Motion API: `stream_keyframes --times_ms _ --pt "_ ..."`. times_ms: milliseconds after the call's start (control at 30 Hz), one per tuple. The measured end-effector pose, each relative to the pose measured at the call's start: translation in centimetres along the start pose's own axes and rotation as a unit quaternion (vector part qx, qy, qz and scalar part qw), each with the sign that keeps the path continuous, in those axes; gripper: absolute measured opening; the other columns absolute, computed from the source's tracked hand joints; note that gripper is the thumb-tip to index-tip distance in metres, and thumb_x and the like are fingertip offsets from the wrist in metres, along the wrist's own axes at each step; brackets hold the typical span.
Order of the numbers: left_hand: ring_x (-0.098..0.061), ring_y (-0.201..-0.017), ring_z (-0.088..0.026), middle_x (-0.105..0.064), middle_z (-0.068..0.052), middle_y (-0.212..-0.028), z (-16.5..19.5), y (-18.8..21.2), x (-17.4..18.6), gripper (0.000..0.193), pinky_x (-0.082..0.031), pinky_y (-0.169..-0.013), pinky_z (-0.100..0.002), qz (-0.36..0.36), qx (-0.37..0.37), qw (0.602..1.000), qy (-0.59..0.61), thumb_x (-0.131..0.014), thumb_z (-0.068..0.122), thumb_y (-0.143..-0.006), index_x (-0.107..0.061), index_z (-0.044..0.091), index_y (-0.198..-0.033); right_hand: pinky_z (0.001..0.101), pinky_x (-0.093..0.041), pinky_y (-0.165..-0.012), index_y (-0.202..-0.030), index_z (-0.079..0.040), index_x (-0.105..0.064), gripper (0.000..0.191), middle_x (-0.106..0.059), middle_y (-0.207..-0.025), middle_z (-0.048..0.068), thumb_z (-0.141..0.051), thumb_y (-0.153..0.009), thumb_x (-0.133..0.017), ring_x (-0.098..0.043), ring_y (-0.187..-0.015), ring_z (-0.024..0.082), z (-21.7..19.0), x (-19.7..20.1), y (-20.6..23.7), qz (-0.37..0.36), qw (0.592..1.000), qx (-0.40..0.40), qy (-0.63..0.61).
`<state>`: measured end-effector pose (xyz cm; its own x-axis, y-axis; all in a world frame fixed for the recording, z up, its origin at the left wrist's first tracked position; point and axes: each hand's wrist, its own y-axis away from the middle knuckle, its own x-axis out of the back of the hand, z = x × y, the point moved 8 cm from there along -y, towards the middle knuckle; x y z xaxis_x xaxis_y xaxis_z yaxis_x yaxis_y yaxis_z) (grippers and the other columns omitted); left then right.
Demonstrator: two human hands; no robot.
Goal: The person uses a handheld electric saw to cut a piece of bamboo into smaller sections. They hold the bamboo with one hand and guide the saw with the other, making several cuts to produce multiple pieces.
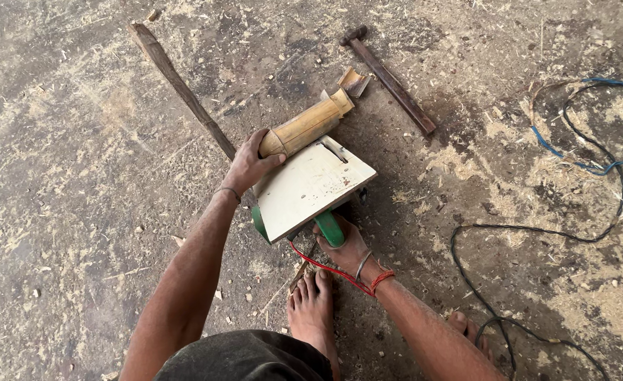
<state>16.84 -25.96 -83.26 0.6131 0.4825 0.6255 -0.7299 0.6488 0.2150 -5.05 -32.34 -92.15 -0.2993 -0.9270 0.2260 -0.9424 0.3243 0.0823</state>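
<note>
Your left hand (249, 166) is closed over the near end of the bamboo (306, 125), pinning it to the floor (78, 212). The bamboo's long axis runs away from you, up and to the right, its far end split and ragged. Your right hand (346, 247) is wrapped round the green handle (330, 229) of the saw (311, 185), whose pale flat plate sits just beside the bamboo, touching its right flank. Left hand is nearer the bamboo. Bare foot (313, 310) below the saw, red cord (325, 268) across it. Hammer (389, 77) well apart, upper right; stick (181, 85) upper left; black cable (537, 233) and blue cable (579, 159) right. No labels or packages seen
</note>
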Motion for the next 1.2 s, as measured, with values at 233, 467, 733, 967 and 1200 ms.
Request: stream_keyframes --times_ms 233,467,733,967,1200 --pt "-0.067 -0.120 -0.031 -0.063 -0.020 -0.135 -0.1 0.3 0.1 0.095 -0.056 -0.104 -0.049 -0.023 0.017 1.000 0.003 -0.081 0.044 -0.082 -0.036 0.011 -0.159 0.0331 -0.059 -0.090 -0.109 -0.009 -0.067 0.024 -0.075 -0.104 0.002 -0.010 -0.087 -0.076 -0.071 -0.097 0.016 0.2 0.0 -0.1 -0.003 1.000 0.005 -0.008" --pt "-0.060 -0.125 -0.033 -0.058 -0.021 -0.140 1.4 0.4 0.3 0.091 -0.048 -0.107 -0.056 -0.019 -0.051 0.997 -0.060 -0.085 0.037 -0.085 -0.036 0.009 -0.156 0.0323 -0.061 -0.090 -0.112 -0.010 -0.066 0.028 -0.075 -0.105 0.003 -0.023 -0.089 -0.076 -0.073 -0.099 0.016 1.2 0.0 -0.3 -0.011 0.999 -0.043 0.018" --pt "-0.060 -0.126 -0.033 -0.060 -0.020 -0.135 0.7 0.5 0.2 0.087 -0.042 -0.113 -0.059 -0.024 -0.005 0.998 -0.056 -0.083 0.043 -0.084 -0.039 0.007 -0.150 0.0337 -0.061 -0.086 -0.106 -0.008 -0.067 0.025 -0.074 -0.101 0.004 -0.022 -0.089 -0.079 -0.071 -0.094 0.016 0.7 0.1 -0.2 0.000 1.000 0.001 -0.003" --pt "-0.058 -0.128 -0.034 -0.059 -0.021 -0.136 1.1 0.7 0.1 0.087 -0.029 -0.116 -0.067 -0.026 -0.029 0.996 -0.077 -0.078 0.048 -0.087 -0.037 0.006 -0.152 0.0340 -0.061 -0.084 -0.102 -0.010 -0.067 0.020 -0.074 -0.096 0.003 -0.020 -0.090 -0.078 -0.070 -0.090 0.016 0.5 0.0 -0.3 -0.001 1.000 0.007 0.017" --pt "-0.059 -0.127 -0.034 -0.058 -0.020 -0.136 1.2 0.9 0.0 0.083 -0.031 -0.115 -0.066 -0.024 -0.027 0.998 -0.056 -0.077 0.047 -0.089 -0.038 0.007 -0.150 0.0347 -0.060 -0.084 -0.102 -0.010 -0.066 0.018 -0.072 -0.096 0.003 -0.018 -0.090 -0.076 -0.069 -0.089 0.016 0.2 0.0 -0.3 0.001 1.000 0.007 0.021"
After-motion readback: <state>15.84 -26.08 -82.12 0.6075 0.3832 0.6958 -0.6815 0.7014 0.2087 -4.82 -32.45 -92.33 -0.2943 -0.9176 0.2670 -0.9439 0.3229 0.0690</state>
